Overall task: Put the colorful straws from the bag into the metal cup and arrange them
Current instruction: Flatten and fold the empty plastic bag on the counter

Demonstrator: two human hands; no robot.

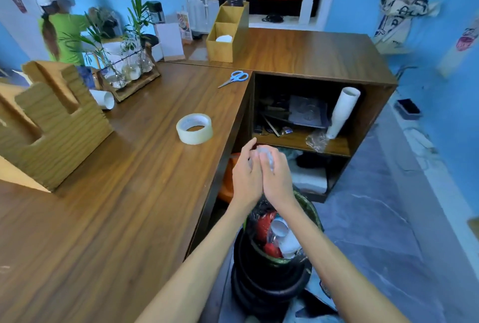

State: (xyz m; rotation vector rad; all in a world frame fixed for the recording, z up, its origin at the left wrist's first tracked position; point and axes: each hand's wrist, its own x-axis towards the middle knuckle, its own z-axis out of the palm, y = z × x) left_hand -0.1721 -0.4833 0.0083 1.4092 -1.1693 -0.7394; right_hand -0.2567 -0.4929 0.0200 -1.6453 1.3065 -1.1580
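My left hand [246,175] and my right hand [276,176] are pressed together off the counter's right edge, above a black waste bin [261,270]. Between them they hold a crumpled clear plastic bag [265,155], squeezed into a small wad at the fingertips. No straws show inside it. Neither the colorful straws nor the metal cup appear in this view.
The bin holds red and white rubbish. On the wooden counter [129,193] lie a tape roll [195,128] and blue scissors [233,78]. A wooden block stand [51,125] sits left. An open shelf [303,138] holds a white cup stack [343,112]. A person in green stands far left.
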